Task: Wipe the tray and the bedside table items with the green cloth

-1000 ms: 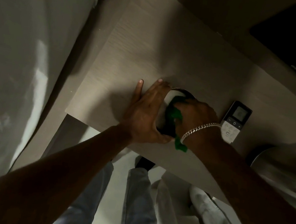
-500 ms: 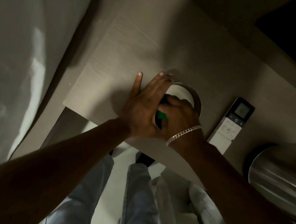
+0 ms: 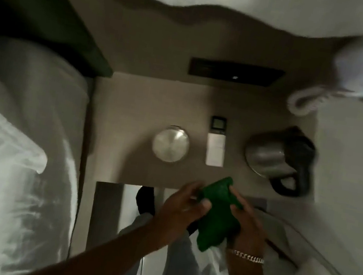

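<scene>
The cloth [image 3: 215, 216] is plain dark green. The bench [image 3: 132, 110] is grey-brown with a faint woodgrain. The round dish [image 3: 171, 144] and kettle [image 3: 268, 155] are silver; the kettle's handle [image 3: 285, 189] black. The remote [image 3: 216, 146] is white.

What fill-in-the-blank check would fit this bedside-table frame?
1. Both hands hold the ____ cloth.
2. The remote lies between the round metal dish and the ____.
3. The bracelet is on the ____ wrist.

Missing: green; kettle; right
</scene>
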